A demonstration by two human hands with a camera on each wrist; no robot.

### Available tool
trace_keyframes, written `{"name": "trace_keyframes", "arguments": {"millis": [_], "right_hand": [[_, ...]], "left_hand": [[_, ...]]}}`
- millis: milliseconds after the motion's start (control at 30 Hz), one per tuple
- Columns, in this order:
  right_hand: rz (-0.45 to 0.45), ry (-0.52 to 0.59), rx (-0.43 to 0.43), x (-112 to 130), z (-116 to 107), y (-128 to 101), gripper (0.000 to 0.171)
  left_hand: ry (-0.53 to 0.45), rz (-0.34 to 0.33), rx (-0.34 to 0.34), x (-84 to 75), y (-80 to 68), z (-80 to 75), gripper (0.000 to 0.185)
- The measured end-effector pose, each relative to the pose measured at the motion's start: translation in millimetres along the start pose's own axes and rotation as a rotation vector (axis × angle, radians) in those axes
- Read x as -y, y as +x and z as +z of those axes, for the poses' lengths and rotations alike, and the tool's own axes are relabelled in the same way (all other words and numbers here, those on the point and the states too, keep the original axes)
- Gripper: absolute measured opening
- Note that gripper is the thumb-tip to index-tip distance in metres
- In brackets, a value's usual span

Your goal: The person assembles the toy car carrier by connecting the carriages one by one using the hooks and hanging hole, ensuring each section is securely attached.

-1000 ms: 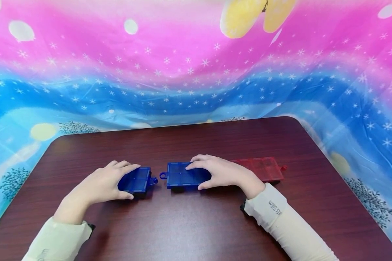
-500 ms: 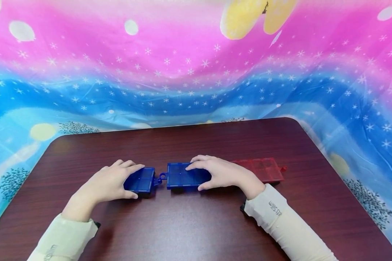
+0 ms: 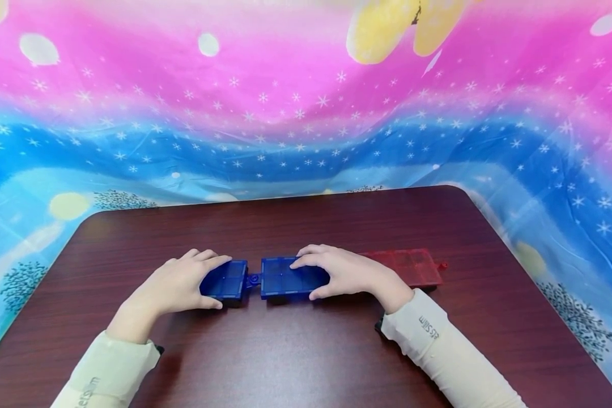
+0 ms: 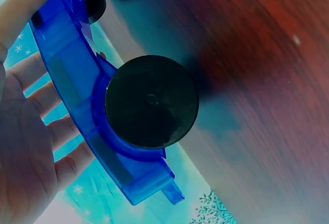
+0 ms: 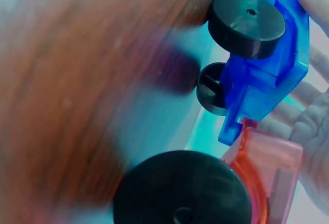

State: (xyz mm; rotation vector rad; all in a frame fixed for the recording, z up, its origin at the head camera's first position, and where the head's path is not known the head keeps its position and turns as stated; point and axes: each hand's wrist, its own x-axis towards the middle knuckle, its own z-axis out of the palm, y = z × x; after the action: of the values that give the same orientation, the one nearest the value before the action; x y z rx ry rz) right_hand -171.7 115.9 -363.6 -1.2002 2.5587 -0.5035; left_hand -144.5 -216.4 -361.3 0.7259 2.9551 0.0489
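Left hand (image 3: pixel 175 286) has been sliding its blue wagon (image 3: pixel 225 280) rightward over the last second, and the gap that was there a moment back is basically gone. Its hook end now sits right at the ring coupler (image 3: pixel 254 279) of the second blue wagon (image 3: pixel 285 277), touching or as good as. Can't tell from the head view whether hook and ring have actually caught or are only butted together.

Big stuff first: the dark red-brown table (image 3: pixel 306 340) and the pink and blue starry cloth (image 3: pixel 306 113) behind it look unchanged, only the camera has tipped a hair.

Next the train itself. The red wagon (image 3: pixel 413 265) sits at the right end, tight against the second blue one, and hasn't budged. Right wrist view shows red joined to blue at the corner, black wheels (image 5: pixel 247 23) underneath.

Right hand (image 3: pixel 344 272) hasn't moved at all, fingers curled over the second blue wagon and thumb on its near edge, pinning it in place. The left one grips its wagon the same way, fingers over the top and thumb on the near side; the left wrist view shows a big black wheel (image 4: pixel 151 100) under the blue body.

My read: the coupling step is at contact point, so all three wagons are nearly one chain.
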Motion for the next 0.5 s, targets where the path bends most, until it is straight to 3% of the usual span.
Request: {"name": "trace_keyframes", "arguments": {"millis": [500], "right_hand": [[0.025, -0.06, -0.018, -4.5, 0.2, -8.1, 0.062]], "left_hand": [[0.013, -0.012, 0.001, -4.1, -0.1, 5.3, 0.089]]}}
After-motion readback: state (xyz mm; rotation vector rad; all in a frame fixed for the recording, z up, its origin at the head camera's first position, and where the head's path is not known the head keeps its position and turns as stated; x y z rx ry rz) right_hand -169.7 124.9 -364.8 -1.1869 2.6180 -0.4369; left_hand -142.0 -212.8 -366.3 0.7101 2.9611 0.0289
